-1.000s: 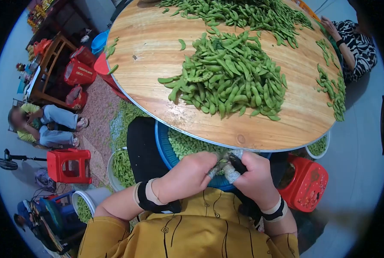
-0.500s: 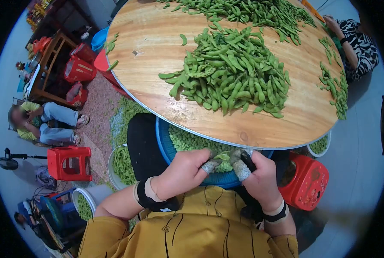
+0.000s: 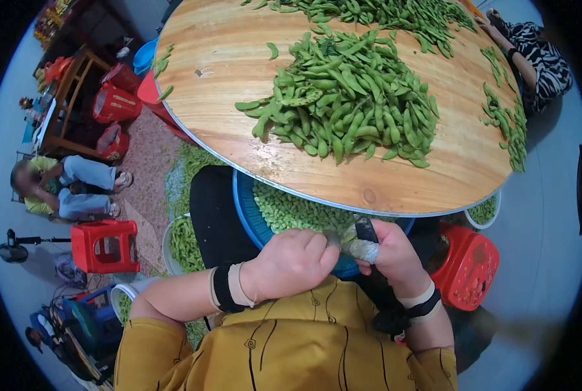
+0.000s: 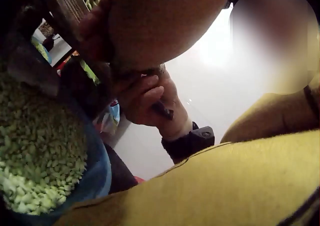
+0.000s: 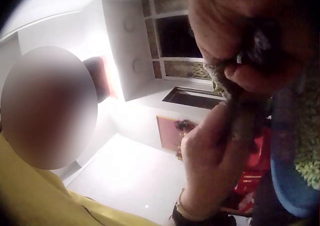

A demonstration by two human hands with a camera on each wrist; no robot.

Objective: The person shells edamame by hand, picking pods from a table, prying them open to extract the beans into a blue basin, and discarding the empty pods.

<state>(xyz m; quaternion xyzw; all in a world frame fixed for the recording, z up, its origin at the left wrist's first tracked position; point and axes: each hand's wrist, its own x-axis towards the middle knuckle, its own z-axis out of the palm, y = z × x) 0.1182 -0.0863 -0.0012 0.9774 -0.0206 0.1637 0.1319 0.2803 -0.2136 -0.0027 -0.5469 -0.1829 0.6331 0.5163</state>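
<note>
Over a blue basket (image 3: 244,210) of shelled green soybeans (image 3: 291,212), both hands meet at chest height. My left hand (image 3: 294,264) has its fingers curled and its grey-wrapped tip pinches at a green soybean pod (image 3: 349,236). The right hand (image 3: 395,253), with grey wrapping (image 3: 364,250) on its digits, grips a narrow black object (image 3: 366,229); the dark end of that object (image 4: 164,110) sticks out below its fingers in the left wrist view. Most of the pod is hidden between the fingers. Just ahead lies a heap of soybean pods (image 3: 353,101) on the round wooden table (image 3: 226,124).
Another pod heap (image 3: 369,16) lies farther back. A red stool (image 3: 467,267) stands by my right knee, a white bucket of pods (image 3: 185,246) by my left. One person (image 3: 538,58) sits across at the right, another (image 3: 76,182) at the far left.
My left hand has turned so its knuckles face up, closer against the right hand. The pod between the fingertips shows less than half a second ago.
</note>
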